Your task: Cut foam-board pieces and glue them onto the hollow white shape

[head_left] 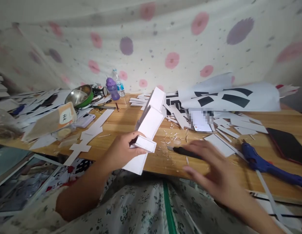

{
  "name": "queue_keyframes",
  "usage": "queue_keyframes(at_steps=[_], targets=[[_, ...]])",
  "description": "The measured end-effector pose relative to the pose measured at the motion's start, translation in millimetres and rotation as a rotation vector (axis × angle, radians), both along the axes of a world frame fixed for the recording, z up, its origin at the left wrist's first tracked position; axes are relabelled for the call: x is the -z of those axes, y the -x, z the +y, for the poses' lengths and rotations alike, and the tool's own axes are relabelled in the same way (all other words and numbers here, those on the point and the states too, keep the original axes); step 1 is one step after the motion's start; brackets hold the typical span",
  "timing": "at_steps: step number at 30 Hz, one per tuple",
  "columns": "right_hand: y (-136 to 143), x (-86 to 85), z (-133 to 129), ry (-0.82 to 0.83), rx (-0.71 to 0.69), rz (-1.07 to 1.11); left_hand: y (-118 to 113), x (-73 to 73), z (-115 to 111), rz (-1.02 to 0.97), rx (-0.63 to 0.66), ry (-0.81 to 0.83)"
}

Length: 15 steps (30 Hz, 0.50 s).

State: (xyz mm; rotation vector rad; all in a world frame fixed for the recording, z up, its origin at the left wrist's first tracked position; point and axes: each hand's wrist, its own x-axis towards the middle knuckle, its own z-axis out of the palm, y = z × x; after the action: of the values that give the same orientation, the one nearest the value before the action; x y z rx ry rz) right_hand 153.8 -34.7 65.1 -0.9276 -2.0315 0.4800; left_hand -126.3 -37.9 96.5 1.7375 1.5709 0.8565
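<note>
Because right hand [219,172] blurs, contact with knife [183,151] unclear.

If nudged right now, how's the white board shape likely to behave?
The white board shape is probably light: only the left grip holds it. Likely fairly stiff: it looks flat-panelled and straight-edged. May dent if squeezed, as it looks thin-walled.

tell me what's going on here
The person's left hand grips a white, angular structure of what looks like stiff board. Their right hand, blurred, with thumb and fingers apart, is over a black-handled cutting knife; whether it touches the knife is unclear. Small white shavings are scattered near the blade on the brown wooden table, and a blue glue gun lies further right.
</note>
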Motion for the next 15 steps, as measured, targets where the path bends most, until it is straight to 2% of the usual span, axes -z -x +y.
queue_keyframes(at_steps=[2,4,10,15], targets=[[50,0.2,5,-0.103,-0.131,0.019,-12,8.2,-8,-0.089,-0.019,-0.034],[73,-1.4,11,-0.106,-0.211,0.086,-20,15.0,-13,-0.128,-0.035,-0.082],[72,-9.5,13,-0.042,-0.249,0.206,-26,20.8,-17,-0.15,-0.034,-0.226],[72,-2.3,10,-0.061,-0.265,0.279,-28,21.9,-18,-0.144,0.005,-0.28]])
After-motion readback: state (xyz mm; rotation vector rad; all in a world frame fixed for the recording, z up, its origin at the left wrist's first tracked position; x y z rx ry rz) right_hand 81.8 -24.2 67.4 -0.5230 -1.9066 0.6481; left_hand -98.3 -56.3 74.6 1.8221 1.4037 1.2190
